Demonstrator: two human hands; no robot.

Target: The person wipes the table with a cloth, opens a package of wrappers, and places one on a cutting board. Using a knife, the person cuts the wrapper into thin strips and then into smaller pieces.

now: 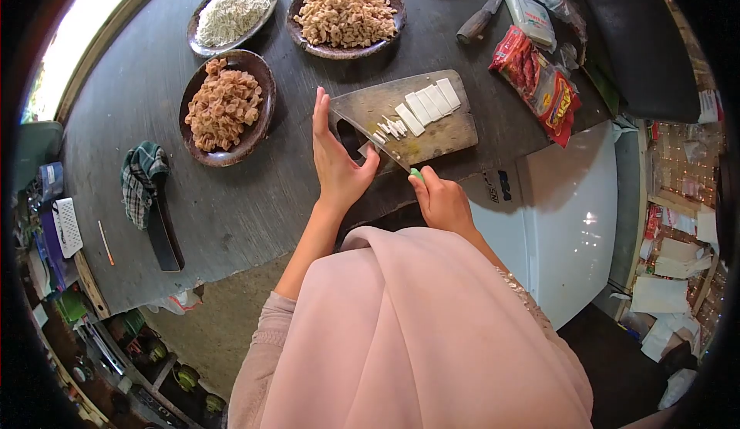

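Note:
My right hand [442, 202] is closed around the green handle of a knife [416, 174]. Its blade slants up and left over the near-left end of a wooden cutting board [453, 137]. My left hand [338, 159] is beside the blade with fingers stretched upward and thumb apart, near the board's handle hole. On the board, several flat white rectangular slices [417, 110] lie in a slanting row. Thin white strips [393, 128] are scattered between those slices and the knife.
Brown plates hold diced brownish pieces [223, 109], chopped tan pieces [347, 16] and thin white strips [235, 13]. Right of the board lie a red packet [539, 82], a white packet [530, 19] and a dark-handled tool [479, 19]. A checked cloth [143, 182] lies at left.

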